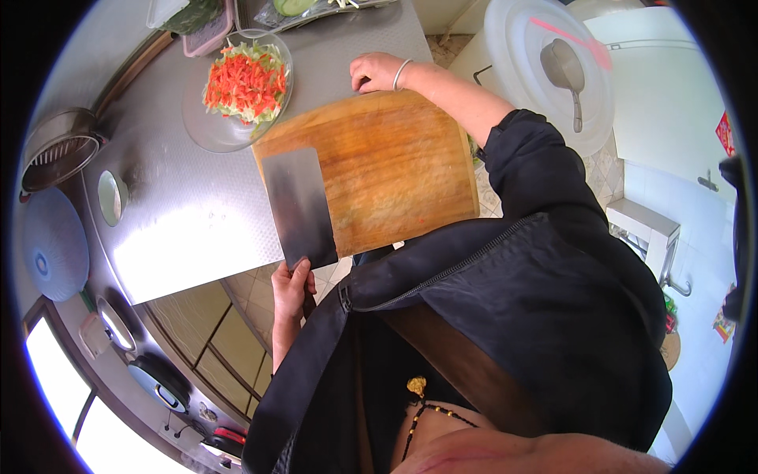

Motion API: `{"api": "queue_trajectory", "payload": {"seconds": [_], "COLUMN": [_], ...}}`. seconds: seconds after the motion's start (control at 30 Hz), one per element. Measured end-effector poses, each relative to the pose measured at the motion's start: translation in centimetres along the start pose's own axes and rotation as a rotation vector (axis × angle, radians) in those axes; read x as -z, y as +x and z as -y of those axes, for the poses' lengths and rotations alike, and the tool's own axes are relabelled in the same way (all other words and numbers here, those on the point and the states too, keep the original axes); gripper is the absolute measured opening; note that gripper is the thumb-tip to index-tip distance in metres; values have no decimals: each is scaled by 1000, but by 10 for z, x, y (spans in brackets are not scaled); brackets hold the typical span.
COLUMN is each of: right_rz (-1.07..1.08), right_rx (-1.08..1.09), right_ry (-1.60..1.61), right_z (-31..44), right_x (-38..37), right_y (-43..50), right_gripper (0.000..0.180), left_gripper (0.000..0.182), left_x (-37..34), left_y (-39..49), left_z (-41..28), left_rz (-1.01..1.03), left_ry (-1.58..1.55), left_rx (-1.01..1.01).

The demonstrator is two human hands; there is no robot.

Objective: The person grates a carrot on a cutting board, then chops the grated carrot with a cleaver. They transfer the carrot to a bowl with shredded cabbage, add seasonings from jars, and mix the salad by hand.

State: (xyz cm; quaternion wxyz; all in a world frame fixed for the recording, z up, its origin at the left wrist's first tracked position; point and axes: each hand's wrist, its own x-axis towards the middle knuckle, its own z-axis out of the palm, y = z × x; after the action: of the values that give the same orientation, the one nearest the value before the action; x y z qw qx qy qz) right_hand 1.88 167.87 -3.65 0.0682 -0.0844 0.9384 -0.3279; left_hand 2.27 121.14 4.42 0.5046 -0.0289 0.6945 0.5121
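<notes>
My left hand [292,289] grips a wide-bladed cleaver [299,207] near the lower left corner of a wooden cutting board [397,166]. Its blade extends over the board's left edge, its thumb end close to the blade; the handle is mostly hidden. At the board's far edge, my right hand [376,72], with a pale bangle at the wrist, has its fingers curled against the rim; whether it grips the board cannot be told. Beyond the board's upper left corner stands a clear bowl [204,133] heaped with shredded orange and pale green vegetables [246,86].
The metal counter [172,195] also bears a small pale green bowl [112,198], a metal strainer pot [62,148] and containers [207,29] at the back. Right of the board, a metal scoop [565,74] lies on a large translucent lid [521,89]. A blue lid [56,243] is at far left.
</notes>
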Motion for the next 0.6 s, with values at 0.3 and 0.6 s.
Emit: {"api": "queue_trajectory", "payload": {"seconds": [0.3, 0.6], "right_rz": [-271, -211], "right_rx": [-361, -318], "right_ry": [106, -56], "right_z": [-35, -43], "right_x": [35, 21], "right_y": [-48, -49], "right_gripper": [14, 13], "left_gripper": [13, 14], "left_x": [-1, -10], "left_y": [-4, 3], "left_z": [-2, -7], "left_rz": [-23, 19], "left_ry": [-22, 11], "left_rx": [-7, -25]}}
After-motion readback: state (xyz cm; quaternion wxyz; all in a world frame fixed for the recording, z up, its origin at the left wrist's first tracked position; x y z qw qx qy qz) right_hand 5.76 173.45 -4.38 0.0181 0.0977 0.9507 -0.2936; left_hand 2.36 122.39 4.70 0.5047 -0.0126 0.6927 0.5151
